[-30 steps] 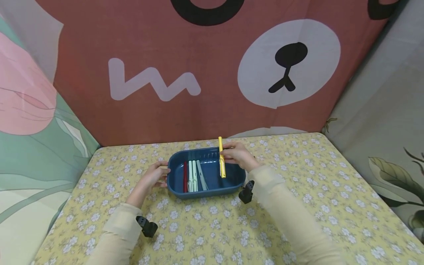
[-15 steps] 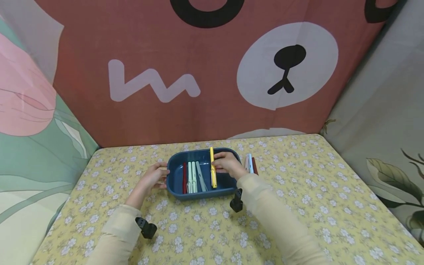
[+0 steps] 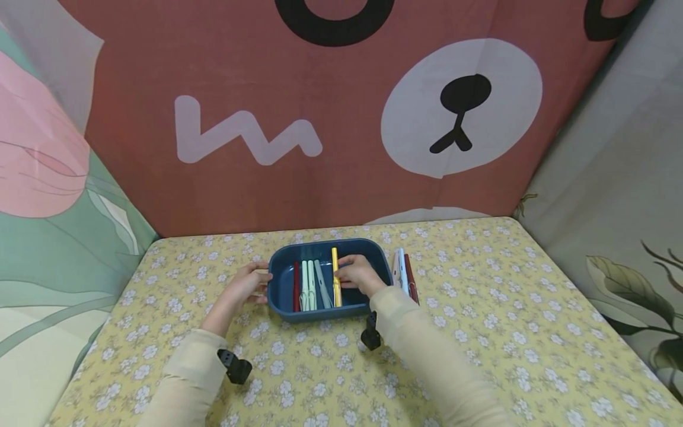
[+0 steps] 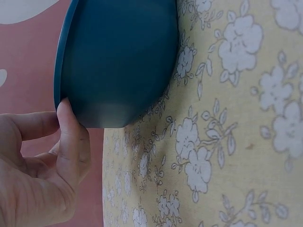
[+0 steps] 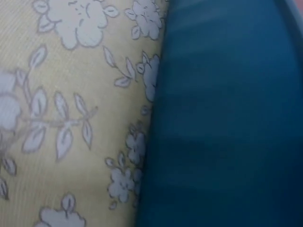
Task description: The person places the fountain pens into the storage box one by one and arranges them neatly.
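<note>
A dark blue plastic box (image 3: 320,316) stands on the table, with a red pen (image 3: 296,287), two mint-green pens (image 3: 308,286) and a grey-green pen (image 3: 322,284) lying side by side in it. My right hand (image 3: 358,273) reaches into the box and pinches a yellow pen (image 3: 335,277), which lies lengthwise to the right of the grey-green one. At the box's left end, my left hand (image 3: 249,284) holds the rim; the left wrist view shows its fingertips (image 4: 67,111) at that edge. Only the box's outer wall (image 5: 227,123) and tablecloth fill the right wrist view.
Right of the box lie a pinkish pen (image 3: 396,268), a light blue pen (image 3: 402,270) and a dark red pen (image 3: 411,279), close to my right forearm. A floral cloth (image 3: 320,379) covers the table. A reddish-brown curtain (image 3: 256,196) hangs behind it.
The right hand has carried the yellow pen left and down into the box, beside the grey-green pen. The pens right of the box have come into view. The left hand stays at the rim.
</note>
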A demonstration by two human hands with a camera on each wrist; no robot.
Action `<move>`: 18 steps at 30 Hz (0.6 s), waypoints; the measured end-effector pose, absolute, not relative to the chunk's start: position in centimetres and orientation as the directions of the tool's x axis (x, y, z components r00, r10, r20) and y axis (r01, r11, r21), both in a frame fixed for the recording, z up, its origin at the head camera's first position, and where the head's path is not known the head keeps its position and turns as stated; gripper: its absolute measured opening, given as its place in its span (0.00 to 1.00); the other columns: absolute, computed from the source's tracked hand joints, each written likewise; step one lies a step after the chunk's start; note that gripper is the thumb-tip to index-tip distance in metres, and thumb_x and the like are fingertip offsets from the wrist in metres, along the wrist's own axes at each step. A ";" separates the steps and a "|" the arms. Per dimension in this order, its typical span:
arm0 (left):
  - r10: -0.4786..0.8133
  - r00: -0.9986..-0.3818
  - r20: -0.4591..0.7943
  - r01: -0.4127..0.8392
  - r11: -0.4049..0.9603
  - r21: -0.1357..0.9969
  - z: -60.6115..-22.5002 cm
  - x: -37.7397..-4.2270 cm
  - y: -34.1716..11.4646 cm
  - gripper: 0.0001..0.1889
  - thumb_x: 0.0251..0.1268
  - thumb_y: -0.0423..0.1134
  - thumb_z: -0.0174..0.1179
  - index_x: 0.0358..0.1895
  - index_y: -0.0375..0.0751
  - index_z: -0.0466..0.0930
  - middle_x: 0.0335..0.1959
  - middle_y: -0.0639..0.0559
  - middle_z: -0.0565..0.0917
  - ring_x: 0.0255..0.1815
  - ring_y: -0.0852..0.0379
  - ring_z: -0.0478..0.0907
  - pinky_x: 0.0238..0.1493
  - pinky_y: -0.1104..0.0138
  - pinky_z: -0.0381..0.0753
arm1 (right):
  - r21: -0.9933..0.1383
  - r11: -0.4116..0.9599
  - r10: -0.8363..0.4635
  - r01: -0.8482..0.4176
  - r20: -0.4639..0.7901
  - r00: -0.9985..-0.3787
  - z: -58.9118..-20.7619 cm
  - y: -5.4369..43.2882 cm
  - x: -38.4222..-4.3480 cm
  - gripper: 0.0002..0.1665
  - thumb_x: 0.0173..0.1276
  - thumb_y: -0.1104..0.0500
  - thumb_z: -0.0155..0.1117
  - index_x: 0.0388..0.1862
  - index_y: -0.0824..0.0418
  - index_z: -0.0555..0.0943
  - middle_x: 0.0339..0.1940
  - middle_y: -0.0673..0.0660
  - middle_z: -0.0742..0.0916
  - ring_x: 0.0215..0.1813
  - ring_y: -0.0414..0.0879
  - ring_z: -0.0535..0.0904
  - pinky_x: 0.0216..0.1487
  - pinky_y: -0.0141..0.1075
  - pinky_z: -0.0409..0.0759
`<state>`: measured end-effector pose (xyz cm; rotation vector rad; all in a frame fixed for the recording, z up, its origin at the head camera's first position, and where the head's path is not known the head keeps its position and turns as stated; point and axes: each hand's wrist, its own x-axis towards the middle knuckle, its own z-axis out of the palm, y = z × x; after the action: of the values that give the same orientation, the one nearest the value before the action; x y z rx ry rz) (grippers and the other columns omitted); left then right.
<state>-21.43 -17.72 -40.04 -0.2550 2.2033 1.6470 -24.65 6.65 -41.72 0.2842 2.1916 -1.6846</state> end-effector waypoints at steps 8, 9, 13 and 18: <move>0.082 -0.913 -0.399 -0.358 0.308 0.882 -40.0 -21.4 -17.7 0.27 0.73 0.39 0.48 0.71 0.36 0.55 0.37 0.51 0.77 0.29 0.62 0.75 0.31 0.67 0.82 | -0.888 0.270 -0.085 0.372 -0.407 -0.909 -42.1 5.8 -24.5 0.20 0.66 0.71 0.60 0.56 0.70 0.73 0.47 0.66 0.82 0.40 0.51 0.82 0.50 0.44 0.84; 0.083 -0.913 -0.399 -0.357 0.308 0.882 -39.9 -21.3 -17.7 0.27 0.73 0.39 0.47 0.71 0.36 0.55 0.37 0.50 0.77 0.30 0.62 0.75 0.31 0.67 0.83 | -0.887 0.268 -0.087 0.377 -0.412 -0.907 -42.1 5.6 -24.5 0.20 0.66 0.70 0.60 0.57 0.69 0.73 0.48 0.66 0.82 0.41 0.52 0.83 0.50 0.44 0.84; 0.090 -0.913 -0.399 -0.354 0.314 0.881 -39.9 -21.3 -17.8 0.27 0.74 0.39 0.47 0.71 0.36 0.55 0.39 0.49 0.78 0.30 0.62 0.76 0.33 0.67 0.83 | -0.885 0.268 -0.090 0.381 -0.417 -0.904 -42.2 5.1 -24.4 0.19 0.66 0.70 0.60 0.56 0.69 0.74 0.50 0.67 0.81 0.43 0.53 0.83 0.50 0.44 0.84; 0.095 -0.913 -0.396 -0.351 0.312 0.883 -40.0 -21.3 -17.8 0.27 0.74 0.39 0.47 0.72 0.35 0.55 0.40 0.49 0.78 0.30 0.61 0.76 0.33 0.66 0.83 | -0.878 0.275 -0.080 0.392 -0.427 -0.901 -42.5 4.8 -24.3 0.19 0.65 0.69 0.61 0.56 0.69 0.74 0.51 0.66 0.81 0.44 0.53 0.83 0.50 0.43 0.84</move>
<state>-21.30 -17.76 -39.99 -0.2279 2.2091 1.6310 -24.34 4.80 -42.47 0.2821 2.1631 -1.6602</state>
